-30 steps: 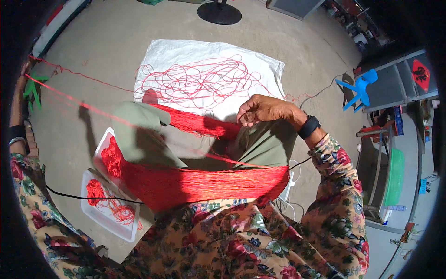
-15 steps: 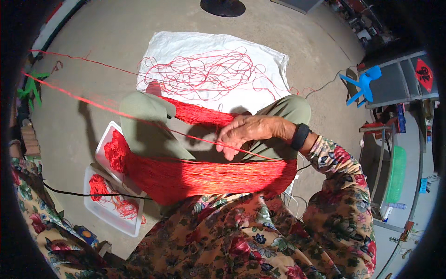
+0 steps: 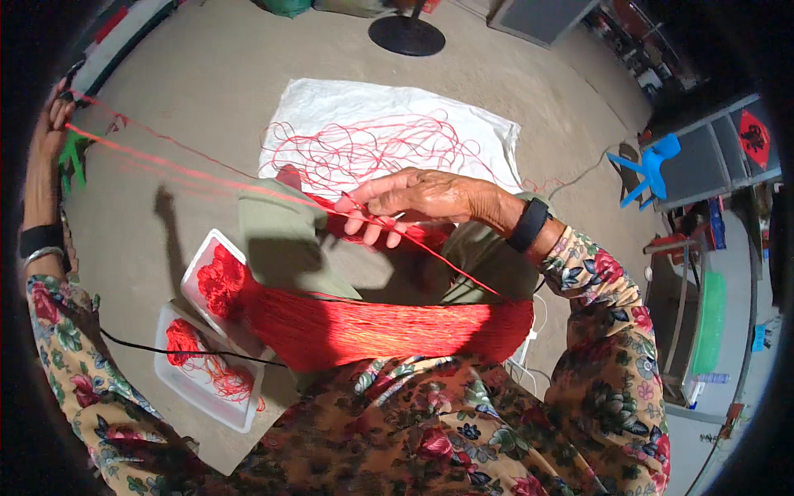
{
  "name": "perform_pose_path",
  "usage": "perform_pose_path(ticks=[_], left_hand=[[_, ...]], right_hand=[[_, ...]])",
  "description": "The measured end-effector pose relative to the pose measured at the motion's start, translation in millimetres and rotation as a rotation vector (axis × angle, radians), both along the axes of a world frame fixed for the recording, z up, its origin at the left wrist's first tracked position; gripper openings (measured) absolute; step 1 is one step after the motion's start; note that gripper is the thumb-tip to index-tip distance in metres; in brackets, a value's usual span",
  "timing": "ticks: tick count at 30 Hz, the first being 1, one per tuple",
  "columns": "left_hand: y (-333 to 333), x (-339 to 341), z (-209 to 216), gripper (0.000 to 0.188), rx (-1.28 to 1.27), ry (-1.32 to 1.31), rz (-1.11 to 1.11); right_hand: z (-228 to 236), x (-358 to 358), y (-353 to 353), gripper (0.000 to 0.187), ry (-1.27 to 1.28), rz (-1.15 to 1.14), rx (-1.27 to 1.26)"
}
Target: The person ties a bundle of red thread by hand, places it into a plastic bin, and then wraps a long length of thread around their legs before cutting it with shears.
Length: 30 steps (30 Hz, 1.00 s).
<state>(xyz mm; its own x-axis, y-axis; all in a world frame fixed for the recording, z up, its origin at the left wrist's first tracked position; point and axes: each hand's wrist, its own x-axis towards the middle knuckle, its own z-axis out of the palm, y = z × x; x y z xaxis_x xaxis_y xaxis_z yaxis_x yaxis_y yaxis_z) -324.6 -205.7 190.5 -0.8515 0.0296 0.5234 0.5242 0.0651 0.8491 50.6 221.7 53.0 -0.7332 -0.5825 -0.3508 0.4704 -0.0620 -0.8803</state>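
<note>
A thick hank of red yarn (image 3: 397, 326) stretches across my lap and around my bent knees, its far side partly hidden behind my right hand. At the far left edge, my left hand (image 3: 55, 116) is raised at arm's length, its fingers closed on red yarn; this part is dim. One red strand (image 3: 190, 172) runs taut from there to the hank's right end. Over the gap between my knees, my right hand (image 3: 413, 202) has its thumb and fingers curled about this strand. Another thin strand leads from the left hand toward the loose yarn (image 3: 372, 145) on the white sheet.
The white sheet (image 3: 302, 99) lies on the floor beyond my knees. Two white plastic trays (image 3: 217, 413) with red yarn stand at my left, a black cord (image 3: 190, 353) crossing one. A blue stool-like object (image 3: 653, 169) and metal shelving with a green basket (image 3: 709, 318) are at right.
My left hand has come into view at the left edge, with yarn in it. The right hand has shifted left and away from me along the strand. The view has tilted up slightly.
</note>
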Motion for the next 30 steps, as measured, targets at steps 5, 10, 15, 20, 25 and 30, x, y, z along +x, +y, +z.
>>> perform_pose_path(ticks=[5,10,15,20,25,30], left_hand=[[12.6,27.4,39.2,0.030,0.361,-0.376,-0.034],[14.0,38.3,30.7,0.027,0.402,-0.453,-0.008],[-6.7,39.5,26.6,0.027,0.395,-0.426,0.010],[-26.8,39.0,28.1,0.026,0.401,-0.411,0.037],[-50.2,36.0,15.2,0.026,0.397,-0.414,0.108],[-60.4,40.6,-5.5,0.022,0.367,-0.493,0.141]], right_hand=[[23.3,-47.2,-31.3,0.038,0.109,0.095,0.059],[8.5,-86.8,-51.1,0.038,0.165,0.122,0.116],[0.5,-117.7,-73.5,0.040,0.154,0.090,0.140],[-14.5,-145.1,-90.1,0.018,0.209,0.173,0.248],[-17.1,-154.8,-110.2,0.018,0.186,0.182,0.136],[-32.7,-164.7,-126.5,0.013,0.466,0.216,0.359]])
